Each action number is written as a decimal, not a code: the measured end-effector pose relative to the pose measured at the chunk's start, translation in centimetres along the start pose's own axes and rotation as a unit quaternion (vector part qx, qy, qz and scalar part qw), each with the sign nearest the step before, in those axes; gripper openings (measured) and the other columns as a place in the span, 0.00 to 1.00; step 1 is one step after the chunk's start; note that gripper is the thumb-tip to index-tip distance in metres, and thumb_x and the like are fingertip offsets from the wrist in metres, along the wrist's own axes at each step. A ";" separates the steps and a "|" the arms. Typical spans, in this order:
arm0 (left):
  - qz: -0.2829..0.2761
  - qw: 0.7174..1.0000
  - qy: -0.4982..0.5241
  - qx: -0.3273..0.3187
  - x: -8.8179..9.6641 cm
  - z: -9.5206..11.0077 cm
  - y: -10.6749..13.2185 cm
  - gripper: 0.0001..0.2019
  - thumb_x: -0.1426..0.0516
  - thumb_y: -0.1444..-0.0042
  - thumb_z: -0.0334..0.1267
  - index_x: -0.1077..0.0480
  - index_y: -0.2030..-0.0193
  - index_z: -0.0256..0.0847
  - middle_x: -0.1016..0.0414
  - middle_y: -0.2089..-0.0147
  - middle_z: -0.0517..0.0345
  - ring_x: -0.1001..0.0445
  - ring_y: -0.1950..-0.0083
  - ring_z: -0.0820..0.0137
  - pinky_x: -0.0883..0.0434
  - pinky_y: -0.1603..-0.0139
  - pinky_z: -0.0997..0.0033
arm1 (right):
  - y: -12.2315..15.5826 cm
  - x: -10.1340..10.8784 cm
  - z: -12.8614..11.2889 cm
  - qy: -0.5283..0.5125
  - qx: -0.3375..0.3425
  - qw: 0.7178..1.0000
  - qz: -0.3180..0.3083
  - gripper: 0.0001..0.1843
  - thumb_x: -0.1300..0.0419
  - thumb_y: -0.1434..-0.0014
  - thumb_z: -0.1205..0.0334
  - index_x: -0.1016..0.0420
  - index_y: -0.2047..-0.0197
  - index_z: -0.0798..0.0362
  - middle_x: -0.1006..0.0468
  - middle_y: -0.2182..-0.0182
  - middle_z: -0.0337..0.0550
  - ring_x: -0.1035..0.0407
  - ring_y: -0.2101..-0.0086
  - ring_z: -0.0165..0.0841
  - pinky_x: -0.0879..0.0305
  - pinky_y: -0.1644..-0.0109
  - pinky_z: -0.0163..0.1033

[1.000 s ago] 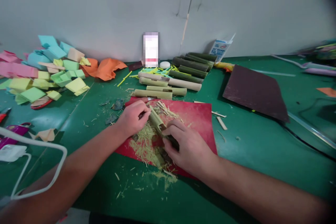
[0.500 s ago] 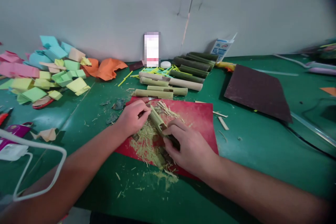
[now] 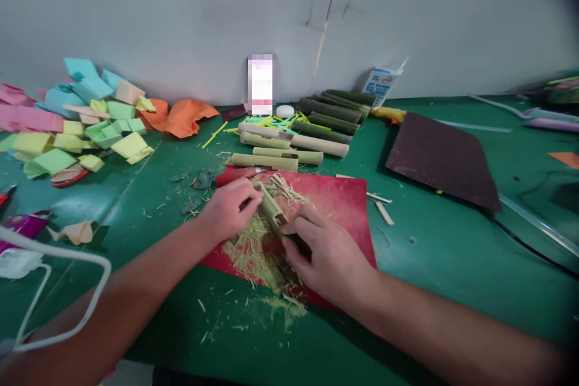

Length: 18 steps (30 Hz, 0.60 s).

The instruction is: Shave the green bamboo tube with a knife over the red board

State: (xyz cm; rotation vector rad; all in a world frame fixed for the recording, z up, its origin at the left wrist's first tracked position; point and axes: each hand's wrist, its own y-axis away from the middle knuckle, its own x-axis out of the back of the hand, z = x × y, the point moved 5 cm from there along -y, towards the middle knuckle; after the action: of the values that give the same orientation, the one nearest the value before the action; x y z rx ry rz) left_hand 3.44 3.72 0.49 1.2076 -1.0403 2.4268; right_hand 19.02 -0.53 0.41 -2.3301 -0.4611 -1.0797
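Observation:
A pale green bamboo tube point(image 3: 271, 208) with a notch cut in its side slants over a red sheet point(image 3: 348, 211). At its far end my left hand point(image 3: 233, 205) is closed, fingertips pinched against the rim. My right hand point(image 3: 323, 247) is closed around the near end, thumb and fingers curled beside the notch; what lies under the palm is hidden. Shavings and pale dust point(image 3: 248, 250) cover the sheet below the tube. Just beyond my left hand lies a tool with a red handle point(image 3: 233, 175), partly covered.
Cut bamboo tubes point(image 3: 265, 161) and darker green bamboo pieces point(image 3: 335, 123) lie behind the sheet. A phone point(image 3: 261, 81) leans on the wall. Folded coloured papers point(image 3: 85, 126) crowd the left. A dark brown sheet point(image 3: 443, 160) is at right, a white cable point(image 3: 97, 289) at lower left.
My left hand has shifted very slightly at the far end of the bamboo tube, uncovering more of the red handle. My right hand looks unchanged.

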 end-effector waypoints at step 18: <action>0.015 1.000 -0.007 0.002 0.0 0.2 0.0 0.07 0.48 0.41 0.32 0.32 0.69 0.35 0.31 0.69 0.54 0.32 0.66 0.71 0.33 0.62 0.70 | 0.0 -0.2 0.1 -0.019 -0.001 1.000 0.006 0.07 0.50 0.42 0.69 0.31 0.65 0.53 0.33 0.67 0.45 0.35 0.66 0.33 0.36 0.64 0.39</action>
State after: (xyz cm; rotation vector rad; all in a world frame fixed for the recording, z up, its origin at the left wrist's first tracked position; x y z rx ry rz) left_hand 3.58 3.57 0.56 1.2215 -1.0651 2.4470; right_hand 19.03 -0.51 0.21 -2.3561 -0.4605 -1.0333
